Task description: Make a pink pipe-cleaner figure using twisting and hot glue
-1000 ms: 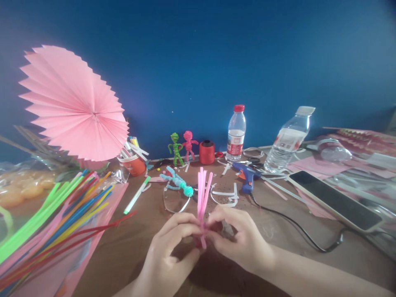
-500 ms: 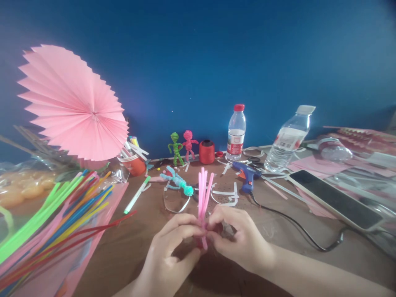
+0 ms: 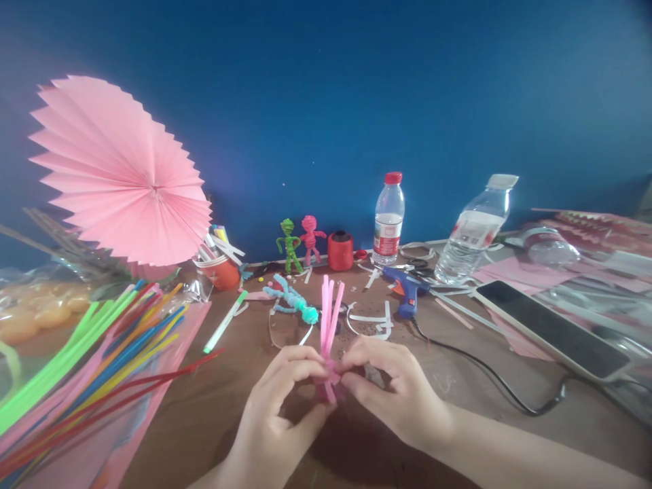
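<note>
- We see pink pipe cleaners [image 3: 331,318] bunched upright above the near middle of the table [image 3: 193,414].
- Our left hand [image 3: 282,411] pinches their lower end from the left; our right hand [image 3: 394,394] pinches from the right, though the fingertips seem partly hidden.
- Just beyond, to the left, we see a blue doll [image 3: 295,301] lying down; right of it, a glue gun [image 3: 407,292].
- Farther back, a green doll [image 3: 289,244] and a pink doll [image 3: 310,239] stand left of a red spool [image 3: 340,252].
</note>
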Motion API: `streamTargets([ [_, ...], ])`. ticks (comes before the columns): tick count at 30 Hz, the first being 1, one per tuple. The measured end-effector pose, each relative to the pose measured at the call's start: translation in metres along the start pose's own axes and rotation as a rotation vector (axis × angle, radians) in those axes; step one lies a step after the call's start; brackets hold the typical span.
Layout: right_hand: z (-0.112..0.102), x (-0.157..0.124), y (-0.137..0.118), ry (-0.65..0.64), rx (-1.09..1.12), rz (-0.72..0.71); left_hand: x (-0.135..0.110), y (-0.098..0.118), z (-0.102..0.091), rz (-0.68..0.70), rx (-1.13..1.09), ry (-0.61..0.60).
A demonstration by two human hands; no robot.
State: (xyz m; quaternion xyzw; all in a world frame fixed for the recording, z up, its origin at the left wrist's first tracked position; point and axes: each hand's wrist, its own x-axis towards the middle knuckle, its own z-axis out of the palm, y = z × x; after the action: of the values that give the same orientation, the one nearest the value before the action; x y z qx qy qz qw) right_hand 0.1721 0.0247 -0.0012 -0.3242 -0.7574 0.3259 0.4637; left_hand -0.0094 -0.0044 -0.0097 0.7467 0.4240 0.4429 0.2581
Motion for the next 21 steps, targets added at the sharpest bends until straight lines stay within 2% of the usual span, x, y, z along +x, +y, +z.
streamTargets([
  [8,-0.0009,-0.0041,0.0020,0.014,0.061,0.029,-0.0022,-0.0009,-0.0014,0.011,0.136,-0.008],
  [16,-0.0006,-0.0035,-0.0002,-0.041,-0.058,-0.161,-0.0004,0.0000,-0.0006,-0.007,0.095,0.015],
  [21,0.0002,-0.0049,0.0021,-0.082,-0.133,-0.200,-0.0004,0.0008,-0.0001,-0.022,0.056,0.024],
])
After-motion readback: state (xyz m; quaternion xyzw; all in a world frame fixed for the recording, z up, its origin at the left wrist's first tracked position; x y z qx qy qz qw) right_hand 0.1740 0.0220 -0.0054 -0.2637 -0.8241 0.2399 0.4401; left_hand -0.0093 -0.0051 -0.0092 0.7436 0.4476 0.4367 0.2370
